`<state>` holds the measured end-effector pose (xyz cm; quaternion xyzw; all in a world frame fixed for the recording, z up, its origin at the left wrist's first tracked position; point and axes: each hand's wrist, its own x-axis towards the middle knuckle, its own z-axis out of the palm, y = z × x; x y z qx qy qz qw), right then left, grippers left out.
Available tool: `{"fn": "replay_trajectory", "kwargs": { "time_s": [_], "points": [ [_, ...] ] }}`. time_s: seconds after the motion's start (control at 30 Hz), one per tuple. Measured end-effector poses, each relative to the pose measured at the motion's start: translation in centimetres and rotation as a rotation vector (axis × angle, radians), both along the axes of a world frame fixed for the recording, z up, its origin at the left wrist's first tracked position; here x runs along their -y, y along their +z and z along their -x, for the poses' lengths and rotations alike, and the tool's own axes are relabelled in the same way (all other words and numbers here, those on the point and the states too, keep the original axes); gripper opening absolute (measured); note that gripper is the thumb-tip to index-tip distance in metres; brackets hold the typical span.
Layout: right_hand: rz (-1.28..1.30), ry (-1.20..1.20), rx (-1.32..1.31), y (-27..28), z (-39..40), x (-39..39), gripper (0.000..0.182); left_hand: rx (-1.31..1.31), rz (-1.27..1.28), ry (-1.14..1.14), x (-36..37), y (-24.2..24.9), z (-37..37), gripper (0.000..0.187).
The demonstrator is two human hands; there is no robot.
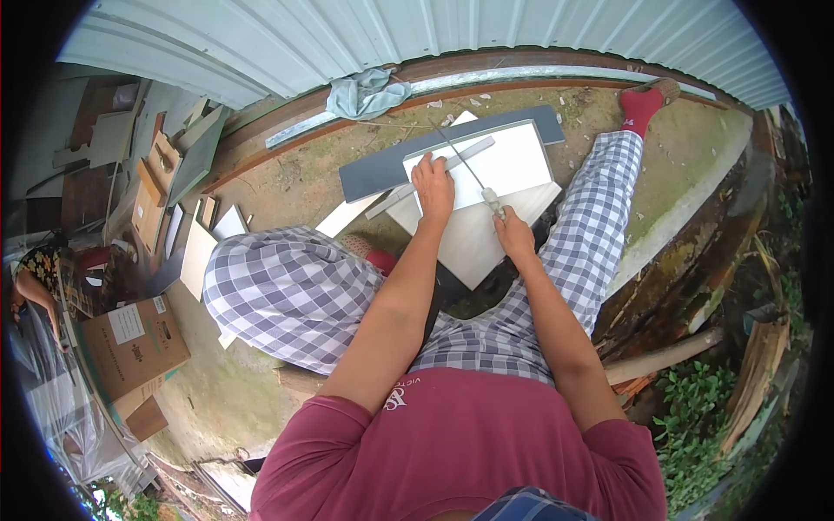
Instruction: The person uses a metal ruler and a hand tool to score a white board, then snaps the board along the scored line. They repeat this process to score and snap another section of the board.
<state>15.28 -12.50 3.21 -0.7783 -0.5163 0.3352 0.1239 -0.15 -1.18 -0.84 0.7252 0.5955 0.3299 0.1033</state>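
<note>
A white board (521, 152) lies across a pale board (476, 252) between my legs, with a long dark grey board (369, 174) behind them. My left hand (433, 187) is at the white board's left side, fingers bent over a flat grey metal strip (473, 153) and holding it against the board. The strip runs at a slant past both sides of the hand. My right hand (514, 233) is closed around the pale handle of a long thin-shafted tool (492, 200). Its shaft points away from me, across the white board and over the strip.
A grey-blue cloth (369, 94) lies by the corrugated metal wall (469, 26), near a long metal bar (521, 73). Offcut boards (161, 187) and a cardboard box (135, 347) are at left, where another person's arm (39, 300) shows. A wooden pole (665, 356) lies at right.
</note>
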Motion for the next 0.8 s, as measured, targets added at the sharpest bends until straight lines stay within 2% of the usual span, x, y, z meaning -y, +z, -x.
{"fn": "replay_trajectory", "kwargs": {
  "time_s": [0.1,0.27,0.37,0.47,0.8],
  "points": [
    [-0.027,0.036,-0.008,0.4,-0.2,-0.6,0.029,-0.138,0.047,0.101,0.6,1.0,-0.1,0.033],
    [-0.179,-0.107,-0.097,0.8,0.1,-1.1,0.032,-0.196,0.107,0.209,1.8,0.8,2.0,0.034],
    [-0.182,-0.083,-0.062,0.4,-0.3,-1.0,0.027,-0.203,0.141,0.232,1.8,0.5,2.1,0.033],
    [-0.158,-0.066,-0.081,-0.3,-0.5,-1.1,0.033,-0.205,0.159,0.226,1.4,1.1,1.6,0.032],
    [0.048,-0.039,-0.043,-1.7,-1.1,0.0,0.035,-0.219,0.147,0.185,1.8,1.5,0.6,0.030]
  ]
}}
